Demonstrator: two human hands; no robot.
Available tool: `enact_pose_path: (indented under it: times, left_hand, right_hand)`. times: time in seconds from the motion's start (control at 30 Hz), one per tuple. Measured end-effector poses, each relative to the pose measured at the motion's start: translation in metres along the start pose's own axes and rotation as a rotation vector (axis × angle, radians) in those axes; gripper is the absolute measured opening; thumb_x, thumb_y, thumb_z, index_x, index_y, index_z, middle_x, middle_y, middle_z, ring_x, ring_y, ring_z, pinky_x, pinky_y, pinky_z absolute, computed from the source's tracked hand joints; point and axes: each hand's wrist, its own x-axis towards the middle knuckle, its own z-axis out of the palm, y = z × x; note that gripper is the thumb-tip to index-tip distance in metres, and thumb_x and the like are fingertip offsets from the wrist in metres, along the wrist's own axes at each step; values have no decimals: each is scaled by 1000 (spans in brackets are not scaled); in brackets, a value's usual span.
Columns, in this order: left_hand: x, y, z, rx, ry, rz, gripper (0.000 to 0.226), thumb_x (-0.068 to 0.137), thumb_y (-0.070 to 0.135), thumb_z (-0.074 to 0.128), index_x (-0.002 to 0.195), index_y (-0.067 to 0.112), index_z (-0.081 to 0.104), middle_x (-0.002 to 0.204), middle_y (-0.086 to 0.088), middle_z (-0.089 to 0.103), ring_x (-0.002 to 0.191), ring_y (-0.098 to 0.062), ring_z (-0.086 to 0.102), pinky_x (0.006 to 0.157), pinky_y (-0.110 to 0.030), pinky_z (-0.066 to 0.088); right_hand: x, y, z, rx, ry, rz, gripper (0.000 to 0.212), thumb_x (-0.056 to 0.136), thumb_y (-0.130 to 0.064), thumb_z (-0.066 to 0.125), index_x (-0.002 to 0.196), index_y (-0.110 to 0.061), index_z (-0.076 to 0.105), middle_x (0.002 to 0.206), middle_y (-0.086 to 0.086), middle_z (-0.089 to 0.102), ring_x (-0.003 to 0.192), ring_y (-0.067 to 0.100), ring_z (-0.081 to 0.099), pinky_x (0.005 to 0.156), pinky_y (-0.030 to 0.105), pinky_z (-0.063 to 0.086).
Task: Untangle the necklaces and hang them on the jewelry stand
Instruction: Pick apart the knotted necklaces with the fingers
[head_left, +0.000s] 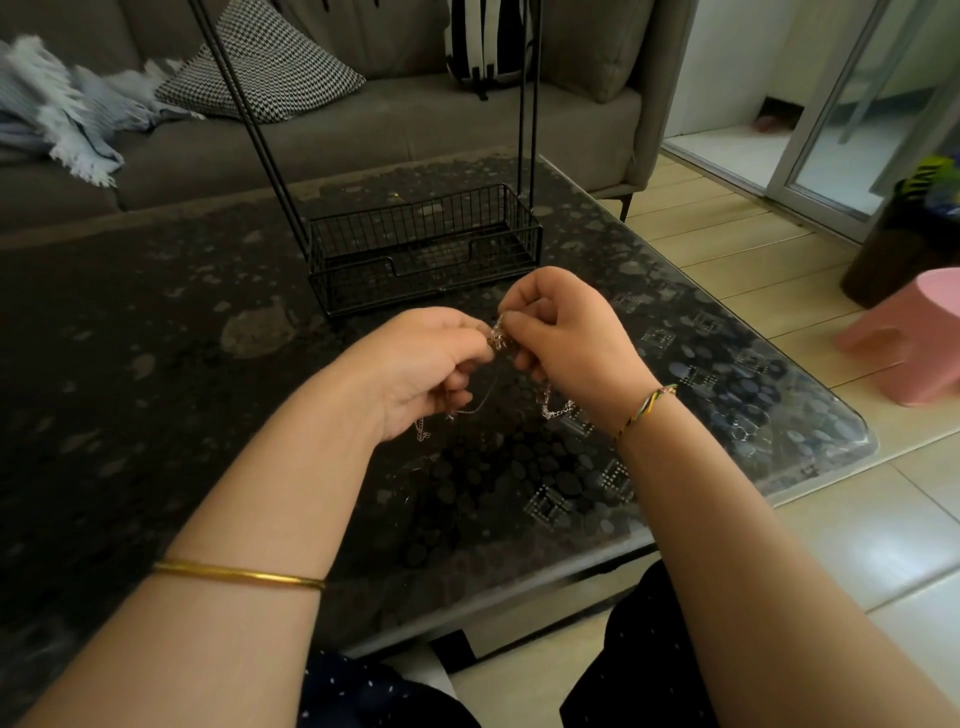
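1. The task is judged to be at an early stage: the necklaces (497, 336) are seen as one tangled clump, and no chain is seen separated from the rest.
2. Nothing is seen hung on the jewelry stand (426, 249). Only its wire basket base and the lower lengths of its thin black uprights are shown; its top is cut off by the frame, so the hooks cannot be checked.
3. What is left, as judged from this view: the knot is to be picked apart, each chain freed, and every one carried to the stand and hung.
4. The clump is held in the air above the desk (156, 338), just in front of the stand's basket, between both hands.
5. The left hand (431, 369) is closed on the clump, with its fingers curled and the knot pinched at the fingertips.
6. The right hand (566, 338) is curled likewise, and the same knot is pinched from the other side. The two hands are nearly touching.
7. The necklaces are seen as fine, silver-coloured chains. A tight bunch is gathered between the fingertips, and loose loops and ends dangle below the hands: a thicker-linked length under the right wrist and a thinner strand under the left palm.
8. How many chains are in the clump cannot be told.
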Motion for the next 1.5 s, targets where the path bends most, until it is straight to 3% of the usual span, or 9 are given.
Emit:
enact_pose_path:
  times: [0.23, 0.43, 0.57, 0.77, 0.93, 1.13, 1.27, 1.4, 1.5]
  left_hand:
    - [0, 1, -4, -157, 26, -45, 15, 91, 6, 49, 90, 12, 63, 55, 6, 38, 42, -4, 31, 50, -21, 36]
    - [3, -1, -3, -87, 42, -42, 15, 90, 11, 58, 76, 15, 60, 57, 5, 43, 47, -6, 36, 52, -23, 37]
    - [3, 0, -2, -55, 42, -34, 16, 89, 10, 56, 74, 15, 58, 65, 1, 53, 58, -10, 47, 56, -24, 41]
    - [3, 1, -1, -180, 64, -3, 17, 88, 5, 51, 76, 14, 58, 75, -3, 56, 65, -12, 53, 62, -25, 46]
    - [4, 1, -3, -205, 132, 26, 17, 87, 6, 52, 76, 16, 59, 73, 0, 57, 65, -11, 53, 63, -26, 47]
    - [3, 3, -2, -255, 143, 33, 16, 86, 7, 52, 76, 18, 59, 71, 1, 58, 64, -11, 54, 64, -26, 47]
    - [3, 2, -3, -245, 130, 37, 16, 86, 6, 53, 76, 16, 60, 74, -1, 57, 66, -13, 54, 64, -27, 49]
    - [2, 3, -4, -207, 98, 33, 13, 87, 7, 56, 77, 13, 62, 75, -1, 57, 68, -12, 55, 63, -27, 51]
    - [5, 0, -1, -7, 128, 56, 14, 88, 11, 57, 75, 14, 61, 77, -2, 57, 72, -13, 56, 65, -29, 53]
  right_hand:
    - [1, -1, 1, 5, -30, 18, 16, 92, -8, 54, 82, -20, 53, 73, 2, 59, 53, 8, 46, 46, 16, 36]
    - [0, -2, 0, 18, 27, -28, 9, 90, -7, 56, 87, -15, 59, 66, -6, 49, 53, 1, 41, 50, 11, 34]
    - [0, -3, 1, 7, 43, -59, 12, 88, -4, 58, 85, -15, 59, 72, -3, 53, 64, 7, 48, 63, 22, 44]
    - [-1, -5, 1, -3, -27, -39, 14, 88, 0, 57, 87, -14, 60, 70, -2, 55, 55, 5, 51, 48, 13, 40]
    - [-2, -8, -1, -10, -55, 30, 12, 85, -8, 61, 82, -16, 68, 64, -8, 55, 48, -4, 45, 48, 13, 37]
    - [-3, -12, 1, 163, -56, 126, 15, 85, -13, 64, 71, -17, 67, 52, -15, 52, 43, -4, 43, 44, 9, 31]
    - [-4, -11, 2, 181, -50, 98, 14, 84, -11, 66, 71, -16, 65, 62, -9, 56, 45, -6, 46, 44, 7, 33]
    - [-3, -8, 1, 159, -28, 56, 9, 86, -13, 65, 77, -15, 65, 70, -6, 59, 60, 0, 49, 55, 14, 40]
    - [-4, -8, 2, 69, -34, 26, 5, 87, -10, 62, 83, -9, 64, 72, -3, 57, 64, 7, 49, 61, 24, 44]
